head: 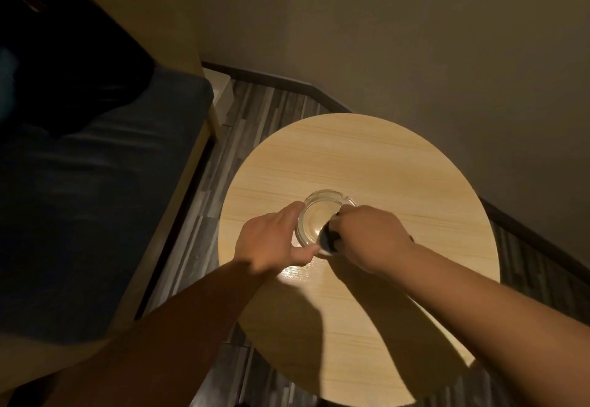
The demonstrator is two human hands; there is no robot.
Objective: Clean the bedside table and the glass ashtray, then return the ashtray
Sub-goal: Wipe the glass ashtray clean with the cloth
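Observation:
A clear glass ashtray rests near the middle of the round light-wood bedside table. My left hand grips the ashtray's left rim, thumb at its near edge. My right hand is closed on a dark cloth, pressing it against the ashtray's right inner side. Most of the cloth is hidden inside my fist.
A dark blue mattress on a wooden bed frame lies close on the left. Beige walls with dark skirting close in behind and to the right. Grey striped flooring shows between bed and table.

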